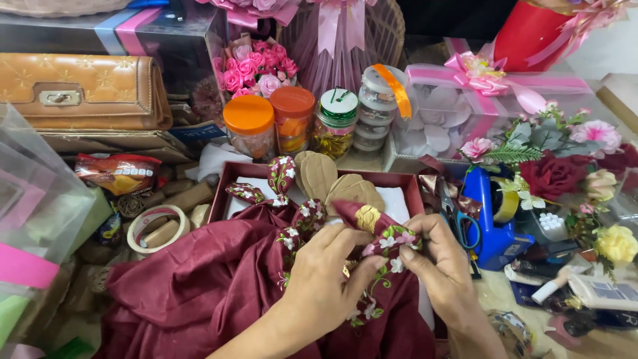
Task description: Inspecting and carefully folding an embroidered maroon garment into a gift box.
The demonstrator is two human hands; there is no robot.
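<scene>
My left hand (325, 279) and right hand (442, 266) both pinch a fold of the maroon cloth (219, 286), fingers closed on it, so the embroidered flowers stay upward over the box (415, 186).

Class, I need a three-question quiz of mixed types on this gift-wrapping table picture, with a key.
1. True or false: both hands grip the maroon embroidered cloth.
2. Which lies just right of the red box? A) blue-handled scissors B) a hammer C) a teapot
3. Fill in: the two jars behind the box have ___ lids.

Key: 1 true: left hand and right hand pinch a fold. 2 A. 3 orange.
</scene>
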